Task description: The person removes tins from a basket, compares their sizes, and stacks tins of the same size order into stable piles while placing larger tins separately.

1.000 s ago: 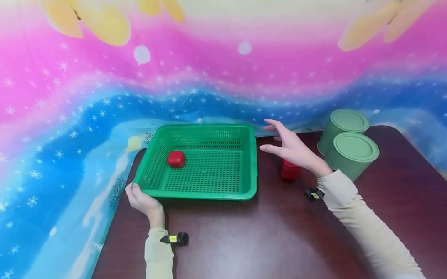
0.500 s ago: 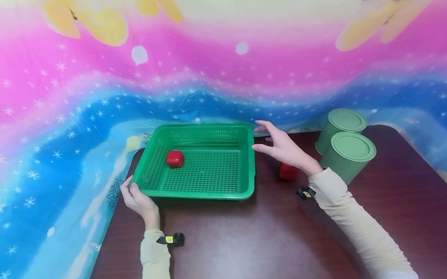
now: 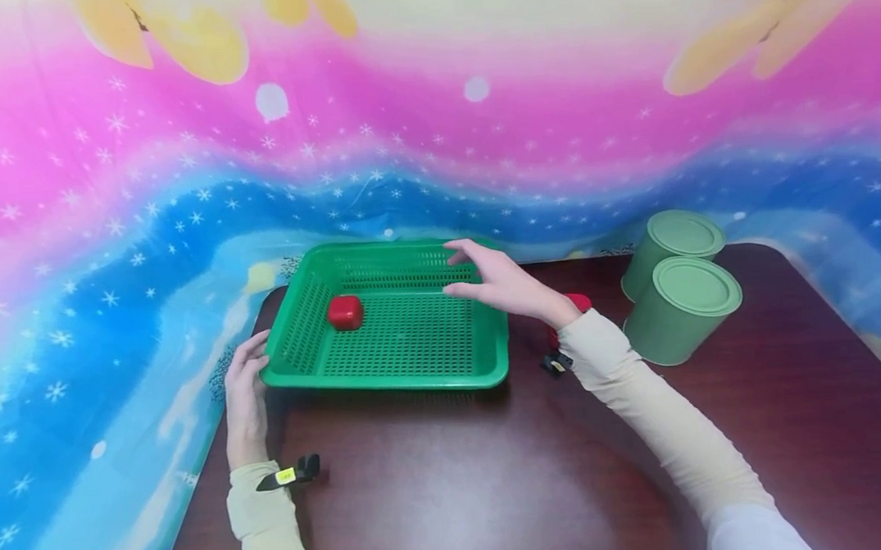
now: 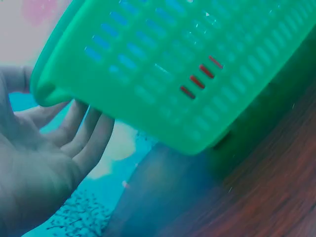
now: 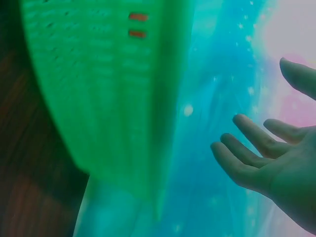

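perforated glossy plastic basket [image 3: 397,326], polished dark wood table [image 3: 520,475], matt green tins [image 3: 681,308], printed cloth backdrop [image 3: 157,180]

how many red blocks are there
2. One red block lies inside the green basket, left of middle. The other red block sits on the table, mostly hidden behind the right wrist.

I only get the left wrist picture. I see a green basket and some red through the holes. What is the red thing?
Observer: A red block lying inside the green basket, toward its left side.
Child: Is the other hand holding the basket too?
Observer: No. The right hand is open above the basket's far right corner, holding nothing.
Child: Are there more red things?
Observer: Yes, another red block sits on the table right of the basket, partly hidden by the right arm.
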`<state>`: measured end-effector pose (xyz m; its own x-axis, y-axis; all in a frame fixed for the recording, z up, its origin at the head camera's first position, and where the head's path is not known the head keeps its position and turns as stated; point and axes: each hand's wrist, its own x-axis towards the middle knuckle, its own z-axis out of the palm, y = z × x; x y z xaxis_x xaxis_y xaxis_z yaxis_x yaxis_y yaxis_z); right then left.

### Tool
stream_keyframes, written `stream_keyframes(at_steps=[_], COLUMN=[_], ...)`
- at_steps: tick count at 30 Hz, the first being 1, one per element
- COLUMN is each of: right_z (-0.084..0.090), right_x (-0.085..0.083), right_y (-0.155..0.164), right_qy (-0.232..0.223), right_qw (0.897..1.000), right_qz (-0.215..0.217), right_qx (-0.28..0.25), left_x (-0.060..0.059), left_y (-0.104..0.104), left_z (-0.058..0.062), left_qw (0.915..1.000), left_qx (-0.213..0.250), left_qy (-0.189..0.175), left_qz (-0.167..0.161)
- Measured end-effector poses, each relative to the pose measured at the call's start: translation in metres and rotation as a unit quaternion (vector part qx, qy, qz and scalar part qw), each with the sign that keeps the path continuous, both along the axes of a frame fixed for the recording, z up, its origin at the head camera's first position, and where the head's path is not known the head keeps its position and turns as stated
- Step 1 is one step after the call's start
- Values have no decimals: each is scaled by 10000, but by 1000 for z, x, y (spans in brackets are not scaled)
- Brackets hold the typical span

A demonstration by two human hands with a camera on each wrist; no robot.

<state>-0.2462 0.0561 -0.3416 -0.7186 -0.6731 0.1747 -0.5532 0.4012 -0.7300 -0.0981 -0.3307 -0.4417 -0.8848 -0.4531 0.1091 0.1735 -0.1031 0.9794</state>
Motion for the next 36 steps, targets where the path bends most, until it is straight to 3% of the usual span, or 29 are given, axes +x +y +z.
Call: stream_keyframes(at_steps=[5,10,14,19,27,36], right_z=[7,14,22,32,32,14], right_x=[-4,-5,-7,-10,-17,-22], right_y=[-33,-53,-64,-81,-109,-136], right_qy=[68,-36,-77,16,-32,-166], right_qw=[9994,9983,9963,9938,9913,9903], right_qz=[288,462,644,896,1104,1158], right_qx=[192,341,555,655,722,751], left_x=[-7,-6,-2,2,2,2], left_y=[4,5,2,-5,-9,-6], left_z=[1,14,27,37,35,28], left_qw=[9974,9934,9877,9805,9736,9721], left_qx=[713,982,1189,1517,1031,1450], left_qy=[0,-570,-931,-992,-1540,-1309], left_qz=[-72,-150,-412,-759,-1332,-1295])
